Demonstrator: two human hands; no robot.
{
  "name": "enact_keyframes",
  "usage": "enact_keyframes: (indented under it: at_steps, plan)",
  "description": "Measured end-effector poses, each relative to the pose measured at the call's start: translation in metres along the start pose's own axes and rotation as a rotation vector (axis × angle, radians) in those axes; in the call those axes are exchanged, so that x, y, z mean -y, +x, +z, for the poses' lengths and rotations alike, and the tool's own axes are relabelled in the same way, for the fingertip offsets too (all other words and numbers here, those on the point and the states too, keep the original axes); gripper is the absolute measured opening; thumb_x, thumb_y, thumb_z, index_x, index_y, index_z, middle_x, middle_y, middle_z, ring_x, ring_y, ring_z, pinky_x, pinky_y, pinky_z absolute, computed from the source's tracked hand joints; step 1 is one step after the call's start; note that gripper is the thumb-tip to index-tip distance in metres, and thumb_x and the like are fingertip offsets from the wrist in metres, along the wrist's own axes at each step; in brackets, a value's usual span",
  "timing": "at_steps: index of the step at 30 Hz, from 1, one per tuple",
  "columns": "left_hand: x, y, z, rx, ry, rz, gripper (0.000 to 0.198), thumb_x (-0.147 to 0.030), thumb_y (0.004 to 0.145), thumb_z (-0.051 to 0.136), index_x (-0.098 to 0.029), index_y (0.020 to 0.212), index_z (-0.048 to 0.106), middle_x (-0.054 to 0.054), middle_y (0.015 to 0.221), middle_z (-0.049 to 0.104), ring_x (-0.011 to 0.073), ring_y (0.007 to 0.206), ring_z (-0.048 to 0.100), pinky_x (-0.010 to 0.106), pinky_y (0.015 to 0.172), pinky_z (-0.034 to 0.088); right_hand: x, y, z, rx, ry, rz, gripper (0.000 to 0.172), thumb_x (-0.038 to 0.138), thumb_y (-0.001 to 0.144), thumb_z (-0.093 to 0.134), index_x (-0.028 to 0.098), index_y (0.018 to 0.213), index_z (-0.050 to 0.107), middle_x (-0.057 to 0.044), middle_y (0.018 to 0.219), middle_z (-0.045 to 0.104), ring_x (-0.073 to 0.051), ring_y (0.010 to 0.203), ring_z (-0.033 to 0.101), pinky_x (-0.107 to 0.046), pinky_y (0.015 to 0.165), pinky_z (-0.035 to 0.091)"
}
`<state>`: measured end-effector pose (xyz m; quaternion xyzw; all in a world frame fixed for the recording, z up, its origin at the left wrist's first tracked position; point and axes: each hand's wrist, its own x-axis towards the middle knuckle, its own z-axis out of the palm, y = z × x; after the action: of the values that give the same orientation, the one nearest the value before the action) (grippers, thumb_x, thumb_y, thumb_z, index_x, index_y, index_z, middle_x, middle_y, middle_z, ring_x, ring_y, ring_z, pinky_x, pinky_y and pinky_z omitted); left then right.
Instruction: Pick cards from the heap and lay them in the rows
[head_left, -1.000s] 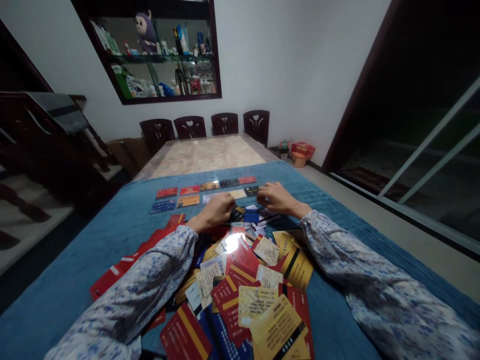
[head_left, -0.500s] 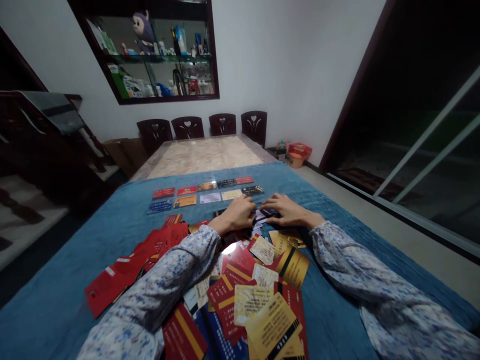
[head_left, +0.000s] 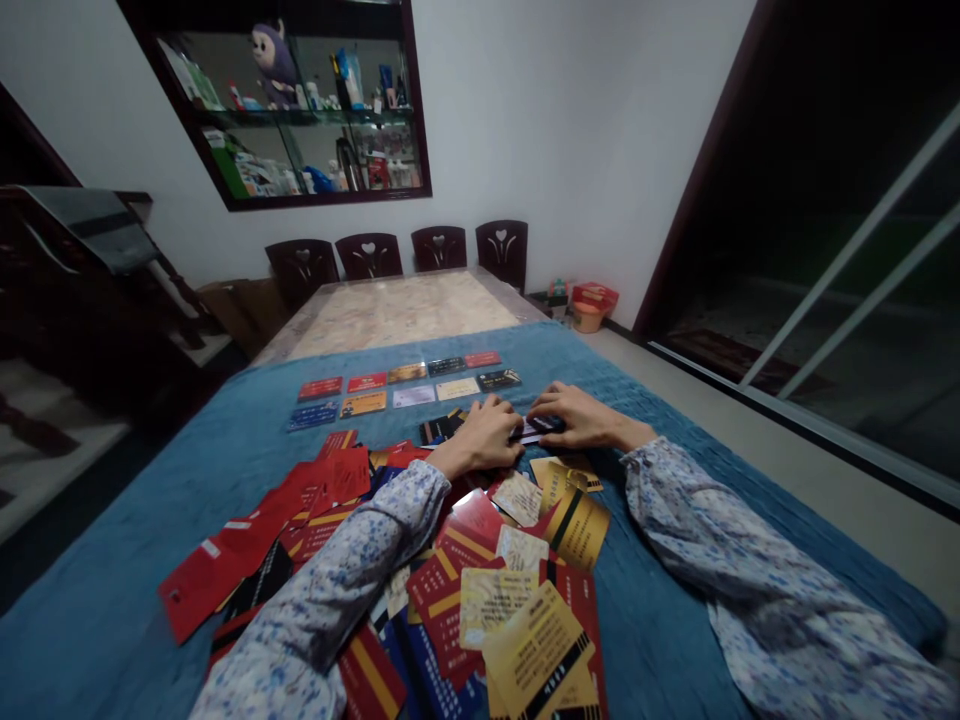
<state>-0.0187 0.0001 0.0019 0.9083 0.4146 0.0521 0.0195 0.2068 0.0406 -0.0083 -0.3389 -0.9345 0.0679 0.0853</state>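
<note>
While left hand (head_left: 484, 440), right hand (head_left: 581, 420) pinch it, card stack (head_left: 538, 430), long axis crosswise

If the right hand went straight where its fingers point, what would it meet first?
Probably the left hand, just beyond the small dark cards that the right hand already touches; depth is unclear.
</note>
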Motion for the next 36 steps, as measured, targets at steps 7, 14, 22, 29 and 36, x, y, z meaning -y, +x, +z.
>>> enact_keyframes:
  at_steps: [7,14,22,29,36]
  plan:
    - [-0.002,0.002,0.007,-0.048,-0.006,-0.005,0.031,-0.035,0.089,0.065,-0.019,0.116,0.07,0.012,0.12,0.068,0.0332,0.119,0.051,0.049,0.097,0.045,-0.005,-0.009,-0.007,-0.089,0.078,-0.028,0.031,0.035,0.085,0.071,0.02,0.111,0.079,-0.013,0.112,0.075,-0.029,0.104,0.059,-0.042,0.093,0.046]
    - [-0.001,0.0,0.007,-0.151,0.052,0.057,0.025,-0.03,0.095,0.057,-0.02,0.113,0.07,0.011,0.116,0.07,0.0295,0.118,0.052,0.045,0.096,0.044,-0.009,-0.013,-0.009,-0.16,0.195,-0.032,0.04,0.053,0.088,0.067,0.019,0.107,0.079,-0.013,0.108,0.075,-0.028,0.103,0.059,-0.043,0.093,0.045]
    - [0.007,0.002,0.009,-0.237,0.187,0.131,0.022,-0.019,0.098,0.049,-0.015,0.099,0.071,0.012,0.102,0.072,0.028,0.111,0.056,0.043,0.092,0.043,-0.001,-0.013,-0.005,-0.18,0.26,-0.001,0.048,0.058,0.096,0.055,0.018,0.11,0.078,-0.012,0.105,0.075,-0.028,0.102,0.061,-0.044,0.095,0.046]
    - [0.016,0.001,0.009,-0.318,0.183,0.158,0.024,-0.014,0.098,0.046,-0.015,0.095,0.07,0.012,0.096,0.071,0.0268,0.105,0.057,0.042,0.092,0.044,-0.001,-0.007,0.003,-0.166,0.246,0.011,0.047,0.051,0.102,0.046,0.018,0.109,0.078,-0.011,0.096,0.076,-0.023,0.092,0.065,-0.037,0.088,0.049]
    - [0.021,0.003,0.011,-0.365,0.061,0.067,0.028,-0.011,0.097,0.047,-0.018,0.1,0.074,0.011,0.091,0.071,0.0254,0.096,0.057,0.04,0.087,0.047,-0.007,-0.005,0.009,-0.241,0.174,0.008,0.032,0.038,0.1,0.051,0.019,0.096,0.077,-0.009,0.086,0.075,-0.02,0.078,0.065,-0.031,0.076,0.048]
